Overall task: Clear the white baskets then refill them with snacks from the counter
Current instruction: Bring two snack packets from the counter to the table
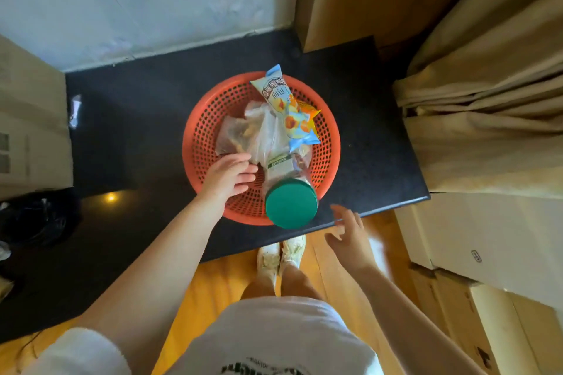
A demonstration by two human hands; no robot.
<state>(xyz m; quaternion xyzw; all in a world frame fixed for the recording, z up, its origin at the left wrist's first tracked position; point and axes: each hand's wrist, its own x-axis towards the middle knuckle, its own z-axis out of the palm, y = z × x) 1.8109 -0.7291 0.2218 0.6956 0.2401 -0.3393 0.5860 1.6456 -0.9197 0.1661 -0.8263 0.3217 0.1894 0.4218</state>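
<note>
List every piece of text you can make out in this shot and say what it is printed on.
Blue snack packet: large printed characters, upside down and not legible.
Jar with green lid: a green and white label, print too small to read.
White shirt: black lettering cut off by the frame edge, unreadable.
White box: a small mark, too small to read.

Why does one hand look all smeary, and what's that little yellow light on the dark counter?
In the head view, the right hand is smeared by motion blur; the left hand, over the orange basket, looks sharper. The yellow spot is glare, a light reflected in the shiny black counter. The wide lens also bends the edges of the picture.
</note>
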